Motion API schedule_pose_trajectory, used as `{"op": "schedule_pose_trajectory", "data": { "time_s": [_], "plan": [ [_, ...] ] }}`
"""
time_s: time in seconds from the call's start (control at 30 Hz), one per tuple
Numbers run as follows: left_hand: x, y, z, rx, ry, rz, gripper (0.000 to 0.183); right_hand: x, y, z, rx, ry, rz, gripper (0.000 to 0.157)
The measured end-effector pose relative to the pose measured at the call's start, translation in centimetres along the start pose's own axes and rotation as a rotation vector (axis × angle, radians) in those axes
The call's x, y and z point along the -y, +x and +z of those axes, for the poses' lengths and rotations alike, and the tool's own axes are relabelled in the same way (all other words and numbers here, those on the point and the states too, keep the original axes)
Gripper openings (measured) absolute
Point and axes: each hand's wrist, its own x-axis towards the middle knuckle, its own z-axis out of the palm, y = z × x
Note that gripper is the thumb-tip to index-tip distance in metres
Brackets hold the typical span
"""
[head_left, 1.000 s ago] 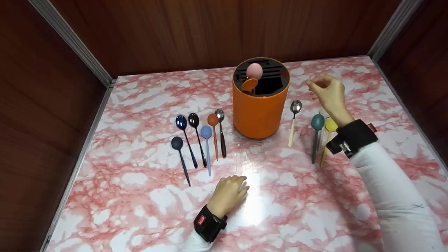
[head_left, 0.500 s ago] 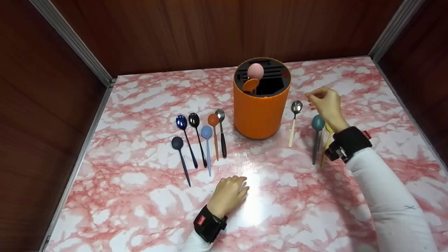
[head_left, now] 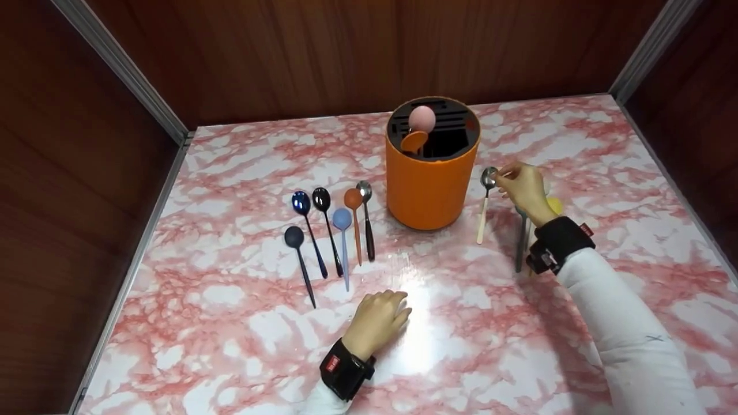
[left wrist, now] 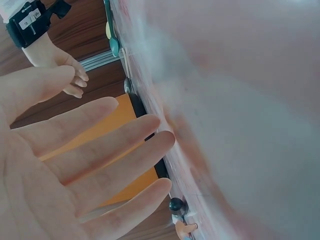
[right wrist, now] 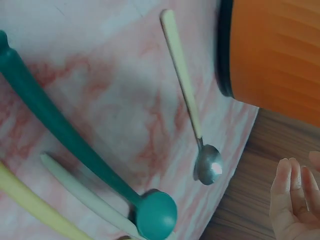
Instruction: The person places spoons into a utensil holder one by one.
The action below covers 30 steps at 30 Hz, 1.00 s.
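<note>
My left hand (head_left: pixel 377 323) rests low over the front of the table; its straight, spread fingers (left wrist: pixel 115 155) hold nothing in the left wrist view. At the right, my right hand (head_left: pixel 523 187) hangs with its fingertips overlapping the steel bowl of a cream-handled spoon (head_left: pixel 483 216). That spoon (right wrist: pixel 187 95) lies flat in the right wrist view, apart from the fingers (right wrist: pixel 282 187), which grip nothing. Partly beneath the right hand lie a teal spoon (head_left: pixel 520 245), a yellow spoon (head_left: pixel 554 206) and a pale-handled one (right wrist: pixel 90 197).
An orange utensil holder (head_left: pixel 426 196) stands at the back, with a pink spoon (head_left: pixel 422 119) and an orange spoon (head_left: pixel 414 141) in its slotted black top. Left of it lie several spoons, among them a light blue spoon (head_left: pixel 342 222) and a dark navy spoon (head_left: pixel 294 237). Wooden panels surround the table.
My right hand has come down and to the left, from above the teal and yellow spoons to the bowl of the cream-handled spoon. My left hand has stayed in place.
</note>
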Motion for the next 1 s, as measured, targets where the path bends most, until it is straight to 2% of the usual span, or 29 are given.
{"op": "schedule_pose_trajectory", "data": {
  "time_s": [0.17,0.43,0.77,1.0],
  "plan": [
    [0.0,0.0,0.0,-0.006,-0.001,0.004,0.027,-0.8,-0.2,0.3,0.006,-0.024,0.017,0.018],
    [-0.1,0.1,0.1,-0.004,0.01,0.012,0.027,-2.2,-0.1,0.8,-0.014,-0.213,0.02,0.021],
    [-0.2,0.0,0.1,-0.004,0.006,0.009,0.027,-2.8,-0.3,1.6,0.045,-0.282,0.123,0.027],
    [-0.1,0.0,0.1,-0.011,0.009,0.013,0.028,-3.0,-0.4,2.2,0.043,-0.271,0.129,0.027]
  ]
}}
